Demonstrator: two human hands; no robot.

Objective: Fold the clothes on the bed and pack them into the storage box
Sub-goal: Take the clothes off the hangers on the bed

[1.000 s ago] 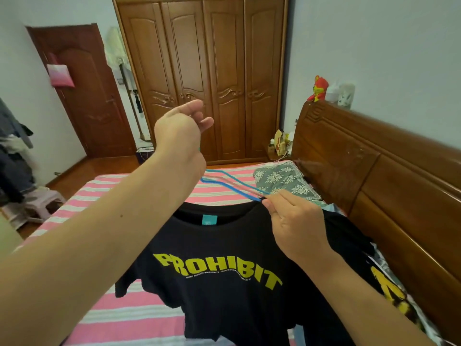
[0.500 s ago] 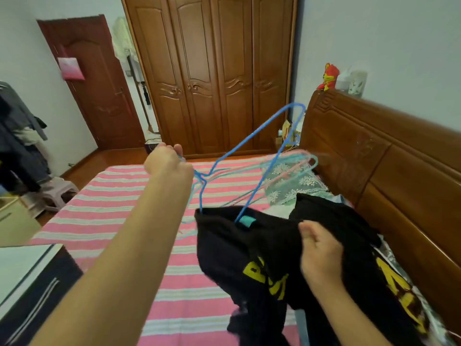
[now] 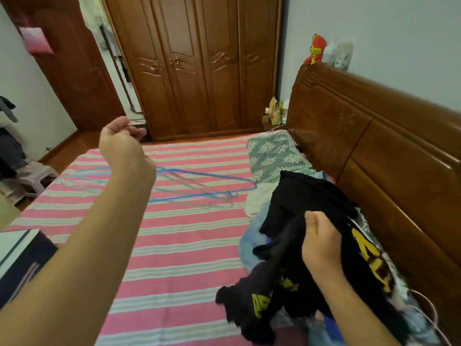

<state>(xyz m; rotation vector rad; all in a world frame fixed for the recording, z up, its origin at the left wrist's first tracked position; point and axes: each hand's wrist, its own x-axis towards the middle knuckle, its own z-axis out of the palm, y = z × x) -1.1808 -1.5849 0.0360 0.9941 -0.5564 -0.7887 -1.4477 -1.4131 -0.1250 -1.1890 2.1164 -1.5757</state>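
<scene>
Here we note the right hand (image 3: 320,239) clamped on a bunch of the black T-shirt (image 3: 284,278) with yellow lettering, fingers curled into the cloth, low at the right side of the bed (image 3: 179,248). The shirt hangs crumpled over a pile of other clothes (image 3: 252,236) pressed along the wooden headboard (image 3: 369,156). Our left hand (image 3: 121,143) is raised over the mattress, fingers loosely curled and apart, gripping nothing. Beyond it the wire hangers (image 3: 199,186), one blue and the others paler, show blurred above or on the striped sheet; we cannot tell which. A green patterned pillow (image 3: 274,156) lies at the far corner by the headboard. From the hangers toward us the striped sheet runs bare to the near edge. A dark box edge (image 3: 22,255) shows at the bed's left edge, partly cut off. The wardrobe (image 3: 194,63) stands past the far edge, with a strip of wooden floor between.
</scene>
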